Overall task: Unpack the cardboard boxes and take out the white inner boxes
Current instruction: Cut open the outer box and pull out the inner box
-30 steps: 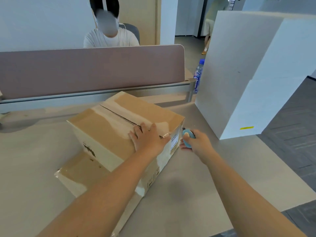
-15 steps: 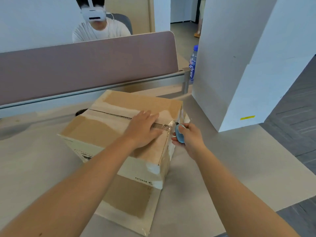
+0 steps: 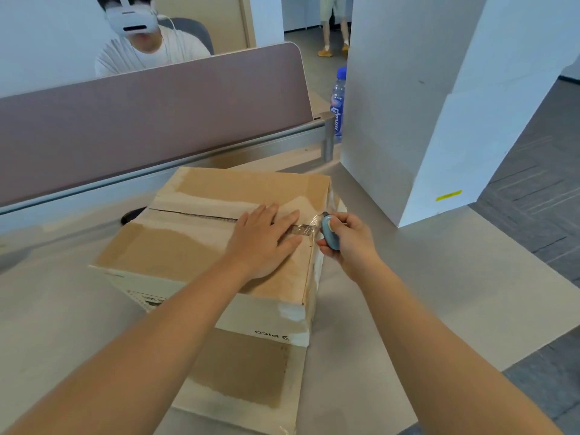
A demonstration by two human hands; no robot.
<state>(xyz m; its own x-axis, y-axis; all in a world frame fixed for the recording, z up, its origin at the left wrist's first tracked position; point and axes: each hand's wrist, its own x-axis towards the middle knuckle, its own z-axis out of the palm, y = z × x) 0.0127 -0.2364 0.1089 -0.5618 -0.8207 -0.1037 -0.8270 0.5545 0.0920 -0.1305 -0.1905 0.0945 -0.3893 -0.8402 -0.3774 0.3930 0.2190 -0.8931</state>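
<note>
Head view: left hand point(image 3: 262, 238) flat on taped cardboard box point(image 3: 219, 246).

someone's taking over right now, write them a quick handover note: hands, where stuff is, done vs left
Left hand: flat on top of the cardboard box, fingers straight, pressing it down beside the seam.
Right hand: grips a small blue cutter at the right end of the top seam, against the tape.
Box sits on the desk, flaps closed. Stacked white boxes stand to the right.
Done: the seam looks slit along its left stretch; tape at the right end is crumpled but not cleared.
Left: finish the cut, open the flaps, lift out the white inner box, which is not visible yet.
</note>
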